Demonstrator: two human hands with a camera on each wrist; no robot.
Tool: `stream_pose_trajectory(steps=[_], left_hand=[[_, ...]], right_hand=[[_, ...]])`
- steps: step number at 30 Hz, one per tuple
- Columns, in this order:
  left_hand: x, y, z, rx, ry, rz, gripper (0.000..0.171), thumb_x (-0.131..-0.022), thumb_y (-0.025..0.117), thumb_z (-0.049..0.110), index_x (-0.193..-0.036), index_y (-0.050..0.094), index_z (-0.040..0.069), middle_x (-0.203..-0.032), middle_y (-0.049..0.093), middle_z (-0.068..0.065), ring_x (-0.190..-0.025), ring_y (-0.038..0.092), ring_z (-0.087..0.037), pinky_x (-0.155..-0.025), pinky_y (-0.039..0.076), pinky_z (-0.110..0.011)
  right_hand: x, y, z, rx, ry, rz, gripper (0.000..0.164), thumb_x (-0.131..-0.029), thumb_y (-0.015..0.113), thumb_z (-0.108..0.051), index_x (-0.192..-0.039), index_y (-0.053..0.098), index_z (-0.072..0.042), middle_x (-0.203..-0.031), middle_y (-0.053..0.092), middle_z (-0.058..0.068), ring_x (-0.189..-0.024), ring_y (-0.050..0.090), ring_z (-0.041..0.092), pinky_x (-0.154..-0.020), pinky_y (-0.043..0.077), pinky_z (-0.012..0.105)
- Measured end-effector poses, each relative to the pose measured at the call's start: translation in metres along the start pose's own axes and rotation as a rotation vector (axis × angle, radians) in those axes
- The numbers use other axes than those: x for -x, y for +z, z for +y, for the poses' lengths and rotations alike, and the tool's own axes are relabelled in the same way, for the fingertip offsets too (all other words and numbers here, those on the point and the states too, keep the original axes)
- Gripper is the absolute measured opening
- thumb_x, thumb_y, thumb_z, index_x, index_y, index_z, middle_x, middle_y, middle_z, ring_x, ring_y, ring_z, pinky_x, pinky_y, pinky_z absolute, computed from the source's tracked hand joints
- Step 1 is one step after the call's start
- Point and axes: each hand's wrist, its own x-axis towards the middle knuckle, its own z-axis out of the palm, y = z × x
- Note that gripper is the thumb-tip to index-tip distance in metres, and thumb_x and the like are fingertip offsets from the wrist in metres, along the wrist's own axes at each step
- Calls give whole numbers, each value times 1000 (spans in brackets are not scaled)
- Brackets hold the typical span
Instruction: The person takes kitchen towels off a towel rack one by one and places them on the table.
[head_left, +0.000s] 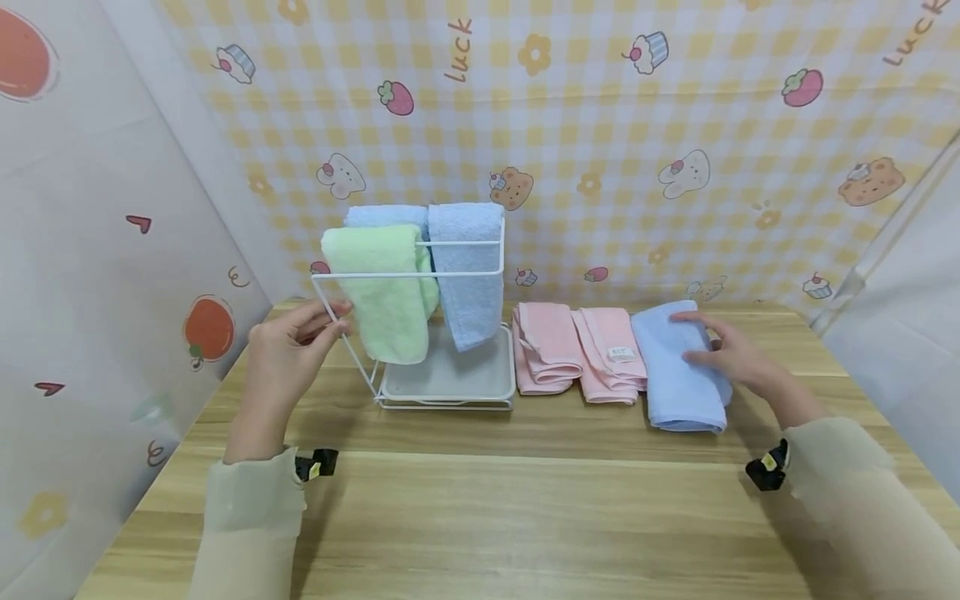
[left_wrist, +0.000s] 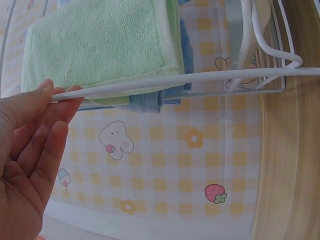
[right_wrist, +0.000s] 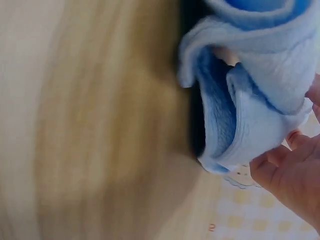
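Note:
My left hand (head_left: 279,354) pinches the side wire of a white towel rack (head_left: 375,275) between thumb and fingers; the left wrist view shows this grip on the wire (left_wrist: 150,82). A green towel (head_left: 382,292) hangs over the front bar. Behind it hang two light blue towels, one at the right (head_left: 468,275) and one mostly hidden (head_left: 386,216). My right hand (head_left: 738,358) grips a folded blue towel (head_left: 678,375) by its right side, thumb and fingers spread over it. In the right wrist view, the towel's loose folds (right_wrist: 260,110) show above the table.
Two folded pink towels (head_left: 551,333) (head_left: 609,350) lie between the rack and the blue towel. A grey tray (head_left: 450,375) forms the rack's base. The wooden table (head_left: 480,517) meets a checked cloth backdrop (head_left: 570,133) behind.

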Motion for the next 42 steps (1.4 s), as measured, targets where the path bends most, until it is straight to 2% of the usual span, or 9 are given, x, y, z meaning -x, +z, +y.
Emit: stream_pose_trajectory(steps=[4,8,12,21,26,31,33,38,42], left_hand=[[0,0,1,7,-12,-3,22,-81,78,-2,-102,76,0,-95,77,-14,-80,54,30,-71,44,4],[0,0,1,12,-24,-8,22,-81,78,-3,-103,75,0,-96,77,-15,-80,54,30,-71,44,4],[0,0,1,10,-24,-10,22,-81,77,-3,-103,75,-1,-96,77,-15,-80,53,30,-71,44,4],[1,1,0,5,-9,-2,20,-82,77,-2,-102,75,1,-95,77,-14,-80,53,30,-71,44,4],[0,2,0,13,5,11,19,-82,77,-2,-101,76,1,-94,77,-15,-80,54,30,-71,44,4],[0,2,0,13,1,15,19,-82,77,-2,-101,76,1,-94,77,-15,-79,54,29,-71,44,4],[0,2,1,8,-4,14,19,-82,78,-2,-101,76,1,-94,77,-14,-79,54,29,-71,44,4],[-1,2,1,-4,-8,9,20,-82,78,-1,-101,76,2,-94,77,-13,-79,53,30,-70,44,4],[-1,2,0,0,-5,10,19,-82,78,-1,-101,76,2,-94,77,-13,-79,54,29,-70,45,4]], right_hand=[[4,-6,-6,-134,-34,47,62,-96,61,-4,-151,39,-22,-163,12,22,-130,47,38,-89,56,34],[3,-10,-7,-377,-54,42,59,-98,59,-1,-148,43,-27,-142,38,3,-99,62,8,-72,60,28],[-1,-11,-2,-578,-86,-9,60,-98,56,4,-149,41,-24,-125,45,-8,-96,65,7,-73,61,29],[-16,-4,12,-602,-49,-45,60,-98,56,3,-149,41,-24,-126,42,-8,-97,64,7,-74,60,28],[-21,-1,18,-558,-17,-30,59,-99,57,-1,-149,41,-26,-129,39,-1,-96,63,5,-74,60,26],[-24,-1,18,-381,43,-3,64,-100,58,-9,-156,31,-27,-157,18,25,-97,62,4,-78,58,25],[-23,-1,17,-287,61,0,66,-101,58,-13,-158,26,-24,-161,8,32,-106,60,15,-79,57,24],[-18,-2,14,-58,33,2,71,-100,61,-18,-158,21,-8,-156,16,38,-125,45,57,-86,58,35],[-13,-4,15,78,-8,-3,72,-97,66,-19,-155,26,-2,-155,21,38,-123,45,64,-90,56,53]])
